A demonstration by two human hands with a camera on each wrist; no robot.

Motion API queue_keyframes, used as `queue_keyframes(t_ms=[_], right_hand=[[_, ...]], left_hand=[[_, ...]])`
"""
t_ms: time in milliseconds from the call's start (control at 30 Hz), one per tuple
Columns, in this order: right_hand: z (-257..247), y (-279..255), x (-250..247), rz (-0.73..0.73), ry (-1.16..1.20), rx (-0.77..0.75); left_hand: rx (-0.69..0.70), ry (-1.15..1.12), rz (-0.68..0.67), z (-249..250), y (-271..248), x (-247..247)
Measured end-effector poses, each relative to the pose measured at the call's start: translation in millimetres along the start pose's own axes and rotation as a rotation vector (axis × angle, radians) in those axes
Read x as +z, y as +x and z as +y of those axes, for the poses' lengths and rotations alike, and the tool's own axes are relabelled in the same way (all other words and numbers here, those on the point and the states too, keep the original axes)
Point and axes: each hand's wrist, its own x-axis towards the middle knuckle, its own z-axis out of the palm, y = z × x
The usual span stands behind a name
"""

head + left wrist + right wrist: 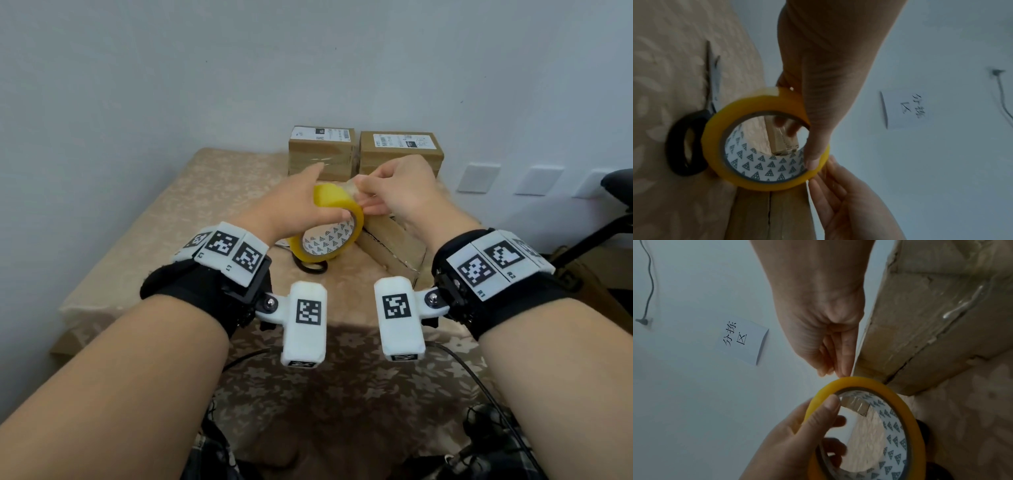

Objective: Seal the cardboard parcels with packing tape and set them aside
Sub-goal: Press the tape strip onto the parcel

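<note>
While the left hand (301,209) grips the tape roll (329,229), the right hand (394,192) pinches its free end; recommend pulling straight, taut, along the box (394,243) seam.

Glossy yellow tape roll (329,219), rough matt cardboard parcel (394,240), patterned cloth table cover (205,192).

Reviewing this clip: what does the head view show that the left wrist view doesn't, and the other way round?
Head only: two labelled parcels at the table's far edge, and the wrist rigs. Left wrist only: the scissors' blades lying on the cloth, and a handwritten note on the wall. Both: the left hand holds the yellow tape roll while the right hand pinches at its edge, over the open parcel.
</note>
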Motion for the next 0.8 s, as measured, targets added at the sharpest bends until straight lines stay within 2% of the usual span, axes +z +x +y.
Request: queue_keyframes(t_ms=[133,200,300,433,800], right_hand=[[0.5,5.6,-7.3,0.036,0.048,0.025],[0.6,8.7,-10.6,0.039,0.011,0.006],[-2.3,12.7,-12.7,0.049,-0.124,-0.015],[-3.7,21.3,-21.6,0.095,-0.171,-0.045],[11.4,31.8,-22.9,0.128,-0.383,-0.009]], left_hand=[[0.147,-0.125,0.207,-2.9,-4.4,-4.2],[0.182,-0.113,0.248,0.7,-5.5,-5.9],[0.168,-0.016,0.209,4.7,-0.9,-7.6],[0.113,0.197,0.077,8.8,3.0,-5.6],[0.086,0.355,0.005,19.8,14.7,3.0]])
